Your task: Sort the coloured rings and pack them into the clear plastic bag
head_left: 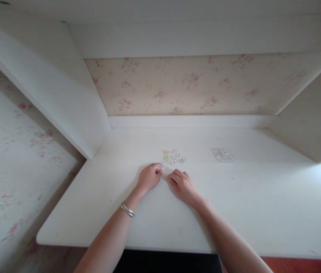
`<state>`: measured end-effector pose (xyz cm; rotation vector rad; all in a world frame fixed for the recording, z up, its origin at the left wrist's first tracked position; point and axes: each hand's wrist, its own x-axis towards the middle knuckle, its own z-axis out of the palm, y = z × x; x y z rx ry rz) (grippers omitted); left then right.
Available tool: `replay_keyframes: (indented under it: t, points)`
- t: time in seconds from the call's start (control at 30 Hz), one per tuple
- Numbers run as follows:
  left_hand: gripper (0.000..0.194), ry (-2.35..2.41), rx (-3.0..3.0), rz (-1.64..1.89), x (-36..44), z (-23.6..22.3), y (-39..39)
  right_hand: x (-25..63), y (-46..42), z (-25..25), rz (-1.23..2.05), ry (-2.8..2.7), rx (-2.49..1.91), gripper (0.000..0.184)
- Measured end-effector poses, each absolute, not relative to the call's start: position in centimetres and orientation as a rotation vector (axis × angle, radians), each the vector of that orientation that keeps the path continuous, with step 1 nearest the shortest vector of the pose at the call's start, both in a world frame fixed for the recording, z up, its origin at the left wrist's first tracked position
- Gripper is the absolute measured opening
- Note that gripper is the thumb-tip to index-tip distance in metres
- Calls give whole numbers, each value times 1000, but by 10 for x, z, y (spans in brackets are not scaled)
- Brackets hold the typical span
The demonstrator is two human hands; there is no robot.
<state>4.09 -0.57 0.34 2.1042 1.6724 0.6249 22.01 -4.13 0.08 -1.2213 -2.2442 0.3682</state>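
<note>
Many thin rings [172, 162] like small rubber bands, in yellow, green, pink and dark tones, lie loosely scattered and partly overlapping on the white desk. At the near left edge of this group, my left hand [149, 177] reaches its index fingertip to a single dark ring [161, 166], touching it or nearly so. The left thumb stands apart from that finger. My right hand [182, 185] rests on the desktop just below the rings, its fingers loosely bent and a little apart. Nothing shows in it, though its palm side is hidden.
A clear plastic packet [222, 155] lies to the right of the rings. The white desk [263, 212] is bounded by a left side panel [72, 94], a right panel [314, 113] and an overhead shelf [177, 40]. Something black [169, 261] sits below the front edge.
</note>
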Motion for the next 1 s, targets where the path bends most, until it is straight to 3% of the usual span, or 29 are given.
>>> replay_keyframes:
  t: [0.57,1.0]
  points:
    - [29,1646,1831,732,39,3,-1,209,-52,9,394,-2245,-1142,24]
    - [28,1622,2016,712,40,1,-3,209,-45,-2,247,-2191,-1282,23]
